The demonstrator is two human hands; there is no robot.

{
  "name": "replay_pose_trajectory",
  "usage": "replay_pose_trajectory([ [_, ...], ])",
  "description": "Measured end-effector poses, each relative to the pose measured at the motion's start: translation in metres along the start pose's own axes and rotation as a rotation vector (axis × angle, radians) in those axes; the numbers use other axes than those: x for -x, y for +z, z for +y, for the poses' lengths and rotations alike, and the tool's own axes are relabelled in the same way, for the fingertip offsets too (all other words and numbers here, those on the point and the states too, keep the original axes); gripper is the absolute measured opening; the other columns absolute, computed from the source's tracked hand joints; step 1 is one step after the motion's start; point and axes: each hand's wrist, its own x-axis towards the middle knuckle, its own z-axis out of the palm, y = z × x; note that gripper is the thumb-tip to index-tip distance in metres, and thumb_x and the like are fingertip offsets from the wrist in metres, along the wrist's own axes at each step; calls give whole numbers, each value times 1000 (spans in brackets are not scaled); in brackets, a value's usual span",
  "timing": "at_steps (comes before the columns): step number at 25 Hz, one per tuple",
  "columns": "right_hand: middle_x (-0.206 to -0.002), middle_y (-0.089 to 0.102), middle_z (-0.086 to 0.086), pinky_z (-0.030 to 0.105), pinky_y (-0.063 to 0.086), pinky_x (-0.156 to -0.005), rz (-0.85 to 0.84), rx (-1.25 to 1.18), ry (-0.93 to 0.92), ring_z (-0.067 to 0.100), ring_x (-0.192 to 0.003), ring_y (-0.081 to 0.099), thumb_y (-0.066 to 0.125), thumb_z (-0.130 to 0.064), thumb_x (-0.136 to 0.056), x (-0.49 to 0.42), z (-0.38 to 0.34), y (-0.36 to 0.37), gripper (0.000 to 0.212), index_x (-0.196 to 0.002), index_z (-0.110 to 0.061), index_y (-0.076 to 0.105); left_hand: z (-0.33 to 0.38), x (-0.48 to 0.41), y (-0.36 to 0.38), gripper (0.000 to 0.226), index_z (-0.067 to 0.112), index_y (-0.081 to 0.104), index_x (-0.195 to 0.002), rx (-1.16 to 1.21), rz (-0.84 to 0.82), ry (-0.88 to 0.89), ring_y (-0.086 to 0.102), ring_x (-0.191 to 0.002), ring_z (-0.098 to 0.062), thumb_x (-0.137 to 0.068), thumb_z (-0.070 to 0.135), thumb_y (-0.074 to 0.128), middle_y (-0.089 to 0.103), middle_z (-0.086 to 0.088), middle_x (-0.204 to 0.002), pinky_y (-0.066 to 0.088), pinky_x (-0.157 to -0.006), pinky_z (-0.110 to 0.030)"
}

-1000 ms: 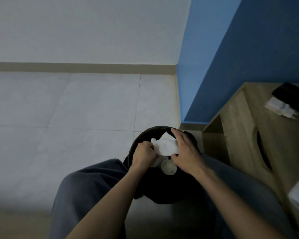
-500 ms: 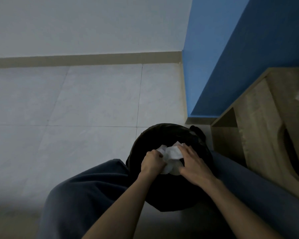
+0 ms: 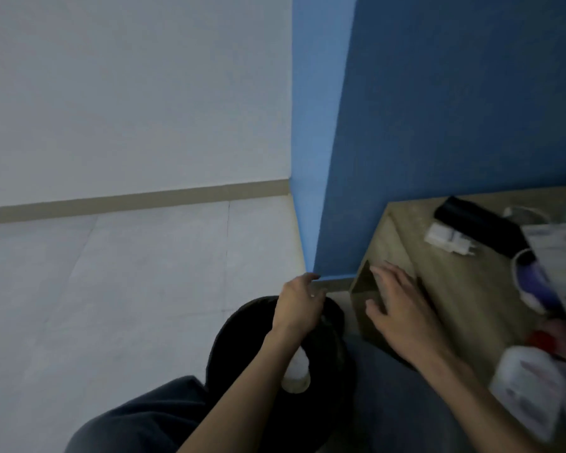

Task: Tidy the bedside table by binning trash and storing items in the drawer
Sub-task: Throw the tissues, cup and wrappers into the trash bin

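Nearest to me, the round black bin (image 3: 232, 348) stands between knees in dark cloth. Inside it lies a pale, smooth, cylinder-shaped container (image 3: 296, 376), partly hidden by the forearm. The left hand (image 3: 296, 308) hangs over the bin's far rim with loose fingers and holds nothing. The right hand (image 3: 402, 308) is over the left corner of the bedside table (image 3: 471, 289), fingers straight and spread, empty; I cannot tell if it touches the grainy wood. At the table's near edge stands a white plastic bottle (image 3: 530, 387). Toward the far edge lie a boxy white charger (image 3: 448, 238) and a flat black block (image 3: 481, 223).
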Motion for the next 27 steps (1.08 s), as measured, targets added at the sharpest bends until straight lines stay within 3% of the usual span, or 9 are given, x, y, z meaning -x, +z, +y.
replay_pose_trajectory([
  [2,-140,44,12,29,30,-104,133,17,27,28,-128,42,61,-9,-79,4,19,-49,52,-130,-6,47,44,-4,17,41,15,54,-130,18,-21,104,50,-126,-23,-90,23,55,57,-9,-134,41,-104,-31],
  [7,-135,48,14,34,36,-97,409,68,251,31,-122,44,60,-10,-80,19,94,-152,48,-127,-9,49,129,-2,72,42,12,51,-132,17,-132,269,48,-127,-25,-92,18,55,46,-8,-143,38,-99,-26],
  [12,-132,46,12,32,42,-83,291,85,578,27,-112,51,58,-34,-85,28,161,-184,55,-132,-15,39,149,-2,121,38,10,53,-127,-138,-229,295,46,-125,-27,-90,18,54,47,-10,-138,37,-105,-32],
  [14,-112,59,6,27,47,-66,226,10,617,17,-90,60,60,-39,-83,32,176,-180,53,-128,-17,43,146,1,132,32,9,56,-123,-277,-272,345,40,-126,-28,-93,18,47,48,-12,-134,34,-108,-34],
  [17,-75,59,-8,11,35,-42,188,-140,607,-2,-59,55,64,-29,-83,39,187,-176,41,-119,-14,49,141,6,141,30,15,58,-118,-346,-236,344,31,-128,-29,-93,22,45,40,-12,-136,32,-110,-37],
  [19,-70,59,-9,10,34,-39,173,-201,601,-2,-57,55,65,-23,-83,41,192,-176,32,-111,-11,56,141,6,142,28,17,58,-116,-366,-230,338,28,-130,-29,-92,25,46,37,-10,-137,33,-110,-38],
  [22,-65,63,-5,18,38,-43,198,-279,610,7,-57,60,67,-18,-81,39,198,-177,19,-95,-3,66,143,5,142,31,14,56,-120,-383,-259,320,25,-134,-28,-93,26,45,33,-9,-141,31,-112,-38],
  [27,-70,68,7,26,46,-49,329,-372,594,18,-60,63,63,-9,-82,34,203,-177,6,-81,-4,65,147,4,135,37,9,53,-127,-392,-309,298,22,-137,-28,-94,22,45,29,-10,-145,28,-114,-38],
])
